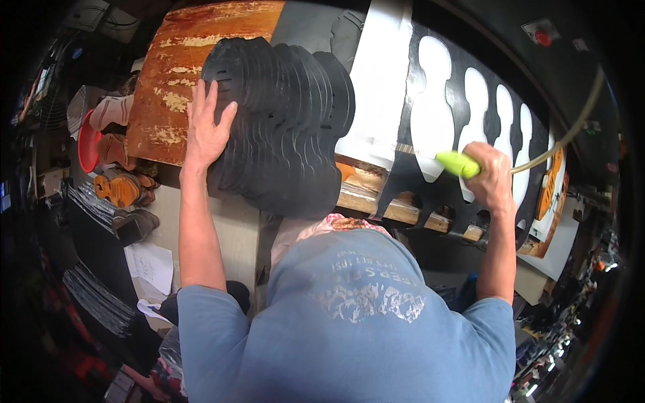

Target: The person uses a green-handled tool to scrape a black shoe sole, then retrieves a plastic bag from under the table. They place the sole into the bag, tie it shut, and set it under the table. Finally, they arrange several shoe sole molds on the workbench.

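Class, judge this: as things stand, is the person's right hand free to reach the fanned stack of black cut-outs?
Probably not: the right hand grips a green-handled tool over the black sheet; the left hand already rests on the stack.

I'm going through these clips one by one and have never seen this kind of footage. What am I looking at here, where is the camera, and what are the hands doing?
There is no machine: this is a person at work, filmed by a wide fisheye camera on their own head looking down, so straight edges bend and the blue shirt fills the bottom.

The left hand lies flat, fingers spread, on a fanned stack of black cut-out pieces, all the same rounded shape, lying partly on a worn orange-brown board.

The right hand is closed around a tool with a yellow-green handle; a hose or cord runs from it up to the right. The tool meets a black sheet with a row of white holes in that same shape.

Shoe parts lie at the left.
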`<state>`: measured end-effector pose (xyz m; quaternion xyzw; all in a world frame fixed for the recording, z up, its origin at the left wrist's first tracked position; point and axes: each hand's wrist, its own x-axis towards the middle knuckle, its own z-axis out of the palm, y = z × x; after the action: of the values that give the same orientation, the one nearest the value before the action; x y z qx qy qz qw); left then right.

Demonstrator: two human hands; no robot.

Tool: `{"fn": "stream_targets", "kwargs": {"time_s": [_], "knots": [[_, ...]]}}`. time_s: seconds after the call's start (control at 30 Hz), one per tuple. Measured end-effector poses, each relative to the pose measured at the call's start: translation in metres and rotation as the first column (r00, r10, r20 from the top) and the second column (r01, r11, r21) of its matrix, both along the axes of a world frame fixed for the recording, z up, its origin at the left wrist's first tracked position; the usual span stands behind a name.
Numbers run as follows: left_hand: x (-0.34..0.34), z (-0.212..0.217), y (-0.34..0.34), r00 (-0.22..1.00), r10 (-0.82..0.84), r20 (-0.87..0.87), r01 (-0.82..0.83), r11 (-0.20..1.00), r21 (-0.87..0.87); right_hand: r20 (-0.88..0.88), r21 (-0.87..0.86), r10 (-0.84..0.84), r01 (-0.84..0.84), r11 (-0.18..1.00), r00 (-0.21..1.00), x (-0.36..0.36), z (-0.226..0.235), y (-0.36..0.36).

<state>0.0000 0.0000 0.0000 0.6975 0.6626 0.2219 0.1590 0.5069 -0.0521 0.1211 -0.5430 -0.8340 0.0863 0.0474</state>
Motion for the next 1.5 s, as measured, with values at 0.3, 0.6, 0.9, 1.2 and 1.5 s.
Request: {"fn": "stream_targets", "kwargs": {"time_s": [0.3,0.6,0.9,1.2,1.5], "knots": [[-0.001,0.002,0.003,1.0,0.005,-0.012,-0.005,0.999,0.034,0.009,0.087,-0.022,0.021,0.996,1.0,0.001,0.001,-0.002],[-0.012,-0.013,0.007,0.987,0.019,0.159,-0.02,1.0,0.004,-0.08,-0.096,0.281,-0.288,0.953,0.956,-0.06,-0.014,-0.024],[-0.011,-0.009,0.003,0.996,-0.006,0.088,0.004,1.0,0.028,-0.14,0.022,0.076,-0.074,0.997,0.987,-0.108,-0.027,0.027],[-0.008,-0.007,0.001,0.998,-0.01,0.065,0.008,1.0,0.025,-0.103,0.058,-0.064,0.071,0.996,0.993,-0.123,-0.023,0.077],[-0.007,-0.009,-0.001,0.996,0.001,0.088,-0.008,0.997,0.079,-0.066,0.009,-0.04,0.041,0.999,0.997,-0.126,-0.014,0.073]]}}
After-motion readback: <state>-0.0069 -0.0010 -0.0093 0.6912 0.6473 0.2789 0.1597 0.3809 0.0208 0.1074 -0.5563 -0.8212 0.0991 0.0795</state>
